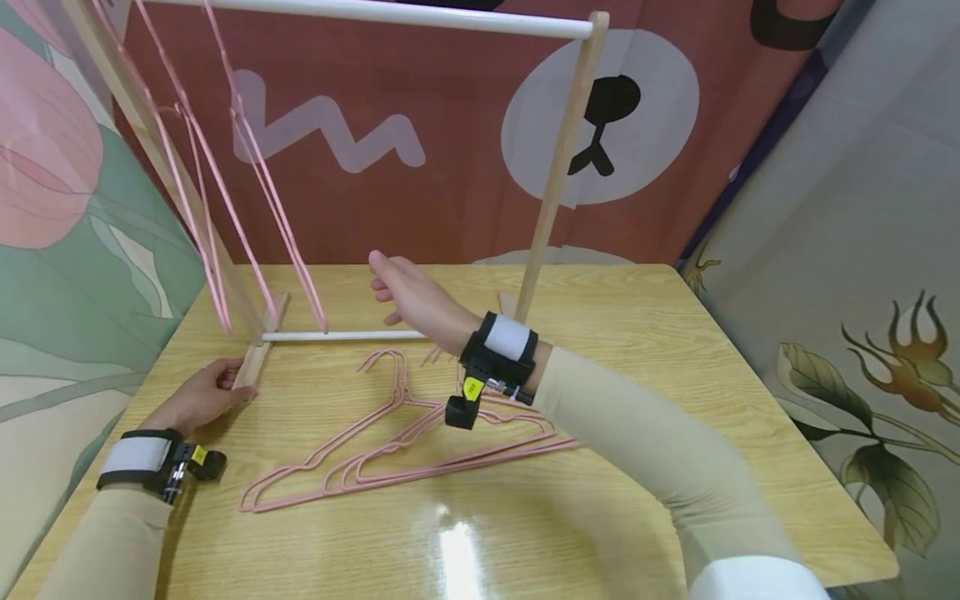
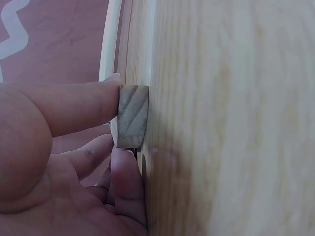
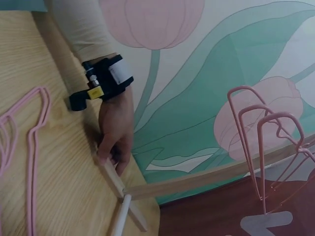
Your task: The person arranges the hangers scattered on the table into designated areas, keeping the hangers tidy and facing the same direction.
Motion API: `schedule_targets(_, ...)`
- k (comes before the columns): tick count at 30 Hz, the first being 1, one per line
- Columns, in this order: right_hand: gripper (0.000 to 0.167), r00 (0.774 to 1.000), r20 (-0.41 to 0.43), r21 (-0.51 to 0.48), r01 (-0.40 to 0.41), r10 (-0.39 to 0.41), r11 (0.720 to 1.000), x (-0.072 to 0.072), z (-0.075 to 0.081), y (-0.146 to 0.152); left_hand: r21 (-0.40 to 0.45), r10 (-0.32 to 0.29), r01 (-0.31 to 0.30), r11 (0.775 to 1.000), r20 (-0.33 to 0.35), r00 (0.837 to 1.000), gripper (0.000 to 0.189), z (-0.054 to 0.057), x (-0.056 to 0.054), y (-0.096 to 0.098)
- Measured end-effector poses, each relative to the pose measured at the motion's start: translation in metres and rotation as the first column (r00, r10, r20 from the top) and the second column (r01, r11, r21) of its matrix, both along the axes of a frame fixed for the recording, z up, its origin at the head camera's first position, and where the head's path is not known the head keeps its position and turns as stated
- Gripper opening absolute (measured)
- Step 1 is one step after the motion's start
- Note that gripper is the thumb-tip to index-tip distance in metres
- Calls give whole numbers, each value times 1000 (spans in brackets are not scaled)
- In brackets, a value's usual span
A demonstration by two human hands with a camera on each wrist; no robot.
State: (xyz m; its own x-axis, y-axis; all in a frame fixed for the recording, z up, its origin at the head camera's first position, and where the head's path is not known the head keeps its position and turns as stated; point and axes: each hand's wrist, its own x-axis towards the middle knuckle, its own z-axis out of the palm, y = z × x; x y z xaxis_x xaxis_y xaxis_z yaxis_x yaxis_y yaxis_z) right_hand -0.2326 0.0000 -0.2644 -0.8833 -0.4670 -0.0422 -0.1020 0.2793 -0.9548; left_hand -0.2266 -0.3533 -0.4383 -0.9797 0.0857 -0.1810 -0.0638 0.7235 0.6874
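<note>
My left hand (image 1: 198, 396) grips the front end of the wooden foot (image 1: 252, 367) at the left side of a drying rack. In the left wrist view, thumb and fingers pinch the foot's squared end (image 2: 133, 115) close to the tabletop. My right hand (image 1: 423, 298) is raised in front of the rack, holding nothing, its fingers loosely bent. Three pink hangers (image 1: 281, 212) hang toward the rack's left end. Below the right forearm, several more pink hangers (image 1: 420, 475) lie overlapping on the table.
The rack has a white top rail (image 1: 405, 12), a white lower rail (image 1: 345, 336) and a wooden right post (image 1: 558, 167). It stands on a wood-grain table (image 1: 675, 375). Printed curtains (image 1: 450, 208) enclose the back and both sides.
</note>
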Motion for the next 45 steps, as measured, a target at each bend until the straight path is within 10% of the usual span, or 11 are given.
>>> schedule_targets(11,44,989,-129,73,-68,77,995,6,-10,40,12,-1,1,1000,3,1000,62,2,0,1)
schedule_targets(33,13,890,-393,360,-82,230,930,22,-25,134,6,2,-2,1000,-8,1000,61,2,2,3)
schedule_targets(45,12,867,-375,618,-30,327,786,20,-24,182,-9,-7,7,1000,-26,1000,62,0,1,0)
